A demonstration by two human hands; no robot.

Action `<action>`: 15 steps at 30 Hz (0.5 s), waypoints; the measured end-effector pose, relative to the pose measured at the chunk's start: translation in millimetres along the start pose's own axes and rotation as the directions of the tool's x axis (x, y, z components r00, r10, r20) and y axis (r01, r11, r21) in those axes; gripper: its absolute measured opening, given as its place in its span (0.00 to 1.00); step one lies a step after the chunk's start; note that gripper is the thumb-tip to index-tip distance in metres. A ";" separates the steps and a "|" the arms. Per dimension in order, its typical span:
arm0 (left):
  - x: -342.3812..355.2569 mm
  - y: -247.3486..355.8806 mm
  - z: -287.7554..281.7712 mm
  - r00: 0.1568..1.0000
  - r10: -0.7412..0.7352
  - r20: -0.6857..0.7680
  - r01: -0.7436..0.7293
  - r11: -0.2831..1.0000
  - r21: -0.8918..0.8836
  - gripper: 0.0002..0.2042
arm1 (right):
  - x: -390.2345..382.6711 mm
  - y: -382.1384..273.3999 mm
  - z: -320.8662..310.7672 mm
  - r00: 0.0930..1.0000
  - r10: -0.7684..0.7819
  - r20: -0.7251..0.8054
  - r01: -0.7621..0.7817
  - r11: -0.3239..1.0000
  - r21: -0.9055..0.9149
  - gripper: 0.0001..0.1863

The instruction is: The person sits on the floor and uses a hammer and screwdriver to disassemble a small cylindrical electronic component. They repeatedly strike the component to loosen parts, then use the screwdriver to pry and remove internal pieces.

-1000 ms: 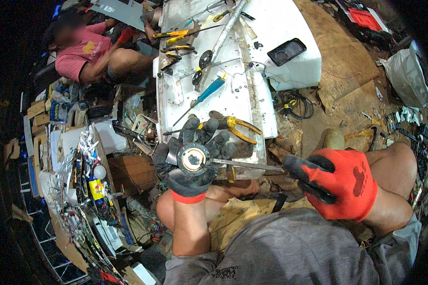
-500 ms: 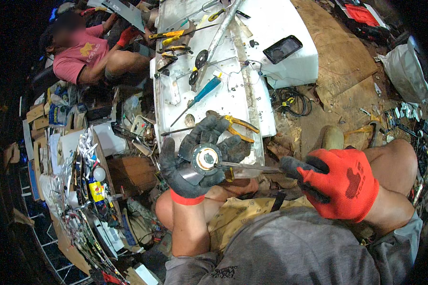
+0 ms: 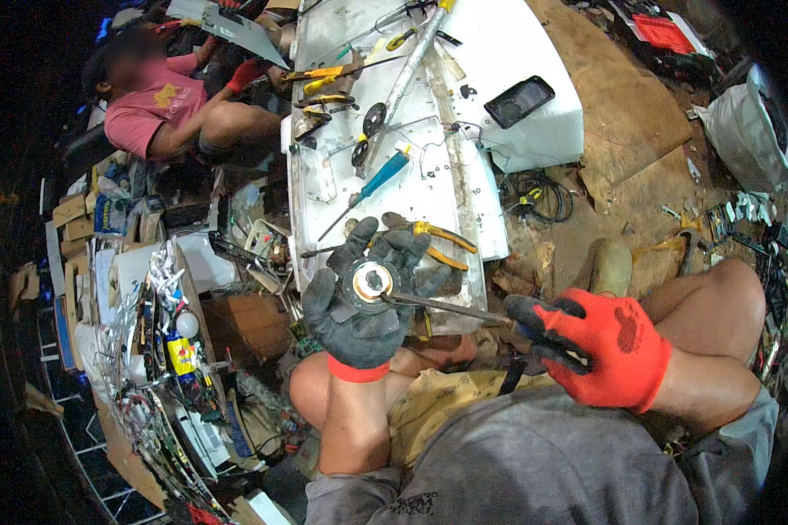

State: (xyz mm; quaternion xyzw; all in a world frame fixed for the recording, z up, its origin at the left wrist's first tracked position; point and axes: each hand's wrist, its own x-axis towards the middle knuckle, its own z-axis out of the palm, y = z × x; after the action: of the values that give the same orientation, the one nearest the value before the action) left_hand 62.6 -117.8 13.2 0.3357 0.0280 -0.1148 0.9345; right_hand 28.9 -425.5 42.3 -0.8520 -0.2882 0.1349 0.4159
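My left hand [image 3: 355, 328], in a black-palmed glove with a red cuff, is closed around a dark round part [image 3: 373, 282]. The part has a white and copper-coloured ring at its centre and looks like a small speaker. A long-shafted screwdriver [image 3: 446, 308] lies in the closed grip of my right hand [image 3: 600, 350], which wears a red and black glove. Its tip touches or nearly touches the part's lower right rim. My fingers hide most of the handle. Just beyond my left hand, yellow-handled pliers [image 3: 445, 241] lie on the white work surface [image 3: 429, 188].
A teal-handled screwdriver [image 3: 381, 182], several cutters and pliers, a metal pipe [image 3: 420, 66] and a black phone-like device [image 3: 520, 101] lie on the surface. A hammer [image 3: 687, 245] rests at right. Scrap piles [image 3: 162, 350] fill the left. Another person [image 3: 162, 109] sits at far left with a flat panel.
My right hand and the screwdriver have shifted slightly left, and the shaft slopes more. My left hand has turned the round part a little. The other person's panel has moved lower and rightward.
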 end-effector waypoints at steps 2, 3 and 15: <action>-3.2 -1.0 2.8 0.997 -0.010 -0.074 0.005 0.998 -0.067 0.34 | -1.8 1.5 11.5 0.999 -0.035 0.003 0.035 0.999 -0.036 0.28; -2.4 -1.1 2.6 0.997 -0.006 -0.080 -0.001 0.996 -0.092 0.35 | -2.5 2.2 15.0 0.999 -0.052 0.004 0.052 0.997 -0.054 0.29; -3.0 -8.1 -0.3 0.976 0.053 -0.213 -0.094 0.978 -0.187 0.30 | -0.6 15.3 50.9 0.996 0.090 0.018 -0.089 0.906 0.414 0.29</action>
State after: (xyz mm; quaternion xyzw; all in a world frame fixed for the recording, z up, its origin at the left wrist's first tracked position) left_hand 57.8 -123.0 8.4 0.2527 0.1238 -0.0413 0.9587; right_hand 10.2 -401.2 -1.2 -0.7570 -0.2134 0.2110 0.5805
